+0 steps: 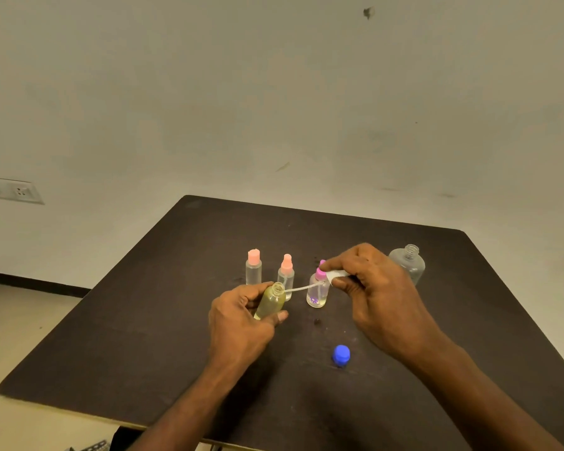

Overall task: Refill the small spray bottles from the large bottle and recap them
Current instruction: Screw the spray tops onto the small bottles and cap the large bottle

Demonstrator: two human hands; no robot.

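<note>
My left hand grips a small yellowish bottle, tilted, its neck uncapped. My right hand pinches a white spray top whose thin dip tube reaches toward the open neck. Behind stand three capped small bottles: one with a peach flip cap, one with a peach spray top, one with a pink spray top and some liquid inside. The large clear bottle stands uncapped at the right, partly hidden by my right hand. Its blue cap lies on the table.
All of it sits on a dark brown table pushed against a pale wall. A wall socket is at the left. The table's near and left edges drop to a light floor.
</note>
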